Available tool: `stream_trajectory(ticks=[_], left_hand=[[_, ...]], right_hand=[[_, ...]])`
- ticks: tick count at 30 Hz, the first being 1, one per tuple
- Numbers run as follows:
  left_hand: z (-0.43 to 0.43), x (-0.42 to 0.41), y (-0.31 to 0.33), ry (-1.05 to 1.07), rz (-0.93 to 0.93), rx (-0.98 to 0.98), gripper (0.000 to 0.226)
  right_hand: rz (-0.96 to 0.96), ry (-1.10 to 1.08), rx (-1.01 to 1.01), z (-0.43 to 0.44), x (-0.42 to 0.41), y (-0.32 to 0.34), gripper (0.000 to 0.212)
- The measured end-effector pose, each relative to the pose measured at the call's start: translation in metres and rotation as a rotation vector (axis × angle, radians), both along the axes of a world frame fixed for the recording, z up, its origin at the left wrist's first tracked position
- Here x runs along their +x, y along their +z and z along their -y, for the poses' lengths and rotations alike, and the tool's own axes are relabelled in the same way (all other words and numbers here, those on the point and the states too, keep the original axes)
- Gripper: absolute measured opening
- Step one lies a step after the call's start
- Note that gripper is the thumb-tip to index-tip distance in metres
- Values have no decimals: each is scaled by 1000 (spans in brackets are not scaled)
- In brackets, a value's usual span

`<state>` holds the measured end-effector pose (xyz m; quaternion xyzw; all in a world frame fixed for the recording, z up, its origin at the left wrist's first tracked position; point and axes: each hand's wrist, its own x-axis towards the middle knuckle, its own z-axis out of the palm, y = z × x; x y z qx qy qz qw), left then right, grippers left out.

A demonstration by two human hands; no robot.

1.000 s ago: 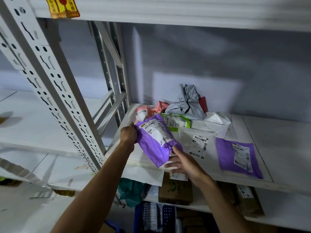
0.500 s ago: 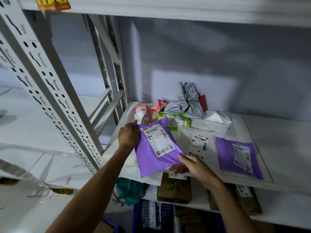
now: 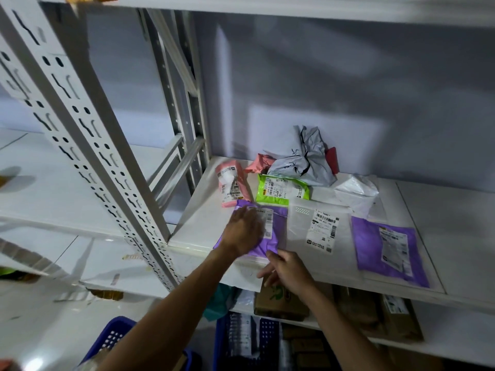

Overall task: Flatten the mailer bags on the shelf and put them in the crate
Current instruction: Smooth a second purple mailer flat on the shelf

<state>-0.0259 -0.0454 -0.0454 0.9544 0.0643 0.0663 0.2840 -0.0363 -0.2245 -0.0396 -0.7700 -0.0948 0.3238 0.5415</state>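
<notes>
Lying flat now, purple mailer under left hand

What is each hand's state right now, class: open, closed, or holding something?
Left hand: open, pressing flat on the purple plastic mailer bag.
Right hand: thumb at that bag's near edge; a pinch cannot be told.

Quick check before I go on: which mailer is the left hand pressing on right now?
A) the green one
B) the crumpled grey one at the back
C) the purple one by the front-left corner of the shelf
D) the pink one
C: the left hand lies flat, fingers straight, on the purple mailer at the front edge of the shelf.
</notes>
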Motion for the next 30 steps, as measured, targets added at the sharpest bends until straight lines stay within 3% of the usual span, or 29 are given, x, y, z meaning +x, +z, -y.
stream_trajectory(ticks=[2, 6, 10, 12, 15, 18, 22, 30], left_hand=[[13, -3, -10, 32, -46, 34, 60], [26, -5, -22, 40, -80, 97, 67], [22, -3, -32, 6, -86, 182, 68], [22, -4, -36, -20, -82, 243, 71], [18, -3, -44, -68, -107, 307, 76], [14, -4, -51, -91, -119, 334, 82], [14, -5, -54, -68, -94, 336, 84], [19, -6, -58, -47, -50, 334, 85]], right_hand=[[15, -61, 4, -7, 0, -1, 22], [107, -150, -135, -10, 10, -7, 27], [530, -380, -421, -9, 22, 1, 23], [727, -385, -390, -14, 27, 5, 19], [949, -205, -308, -33, 37, -9, 26], [1010, -49, -333, -55, 48, -34, 44], [1082, -9, -433, -69, 61, -59, 56], [1120, 29, -455, -63, 67, -76, 57]])
